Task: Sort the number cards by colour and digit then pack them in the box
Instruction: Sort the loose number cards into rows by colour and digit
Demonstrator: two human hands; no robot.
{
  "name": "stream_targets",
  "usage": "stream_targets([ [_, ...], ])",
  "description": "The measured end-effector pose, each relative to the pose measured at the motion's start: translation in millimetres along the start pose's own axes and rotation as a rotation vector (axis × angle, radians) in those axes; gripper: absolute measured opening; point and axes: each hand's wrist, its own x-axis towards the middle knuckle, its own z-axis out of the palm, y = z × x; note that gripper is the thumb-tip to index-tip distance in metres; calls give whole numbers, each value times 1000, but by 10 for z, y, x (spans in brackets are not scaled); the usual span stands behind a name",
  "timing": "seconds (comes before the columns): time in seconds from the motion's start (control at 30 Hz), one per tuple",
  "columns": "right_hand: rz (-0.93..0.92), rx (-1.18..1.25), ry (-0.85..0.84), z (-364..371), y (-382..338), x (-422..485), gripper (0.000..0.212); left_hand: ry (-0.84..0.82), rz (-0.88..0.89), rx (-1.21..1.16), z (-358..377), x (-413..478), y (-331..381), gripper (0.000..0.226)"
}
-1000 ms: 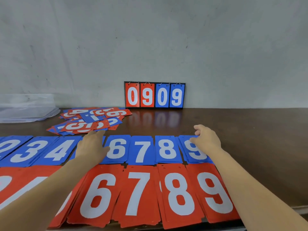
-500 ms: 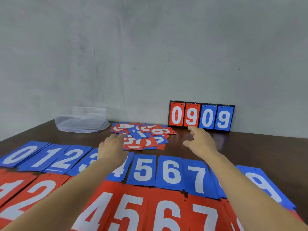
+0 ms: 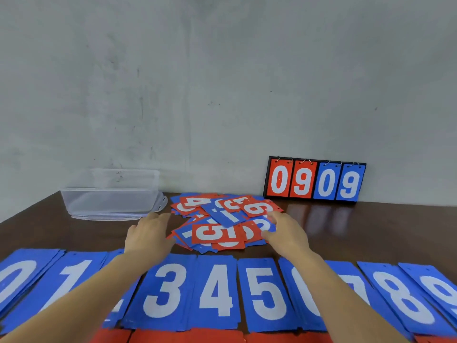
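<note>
Card pile [image 3: 220,231] between left hand [image 3: 148,235], right hand [image 3: 288,233]

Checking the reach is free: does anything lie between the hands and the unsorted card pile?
Nothing visible does. The left hand and right hand flank the unsorted pile, beyond the sorted blue row.

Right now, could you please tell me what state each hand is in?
Left hand: open, holding nothing, beside the loose card pile.
Right hand: open, fingers touching the pile's right edge.
</note>
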Motion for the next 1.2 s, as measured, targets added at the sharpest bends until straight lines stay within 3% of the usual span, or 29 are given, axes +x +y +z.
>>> stream_targets([
  [0.23, 63, -46, -93, 259, -74, 254, 61, -61, 48, -89, 210, 324, -6, 55],
  [0.43, -75, -220, -232, 548, -372, 802, 74, -93, 57, -128, 391, 506, -69, 64],
  [0.63, 25, -307, -405, 809, -526, 1146, 78, -151, 78, -141, 514, 588, -203, 66],
  [0.9, -294, -274, -497, 699, -433, 718, 64, -199, 78, -84, 474, 639, -182, 67],
  [1.0, -307, -133, -521, 554, -373, 524, 52, -220, 82, -43, 401, 656, -138, 63],
  [1.07, -243, 18, -491, 468, -328, 444, 43, -199, 79, -46, 376, 692, -62, 56],
  [1.2, -60, 79, -32, 403, -235, 467, 28, -144, 92, -223, 443, 760, 256, 46],
])
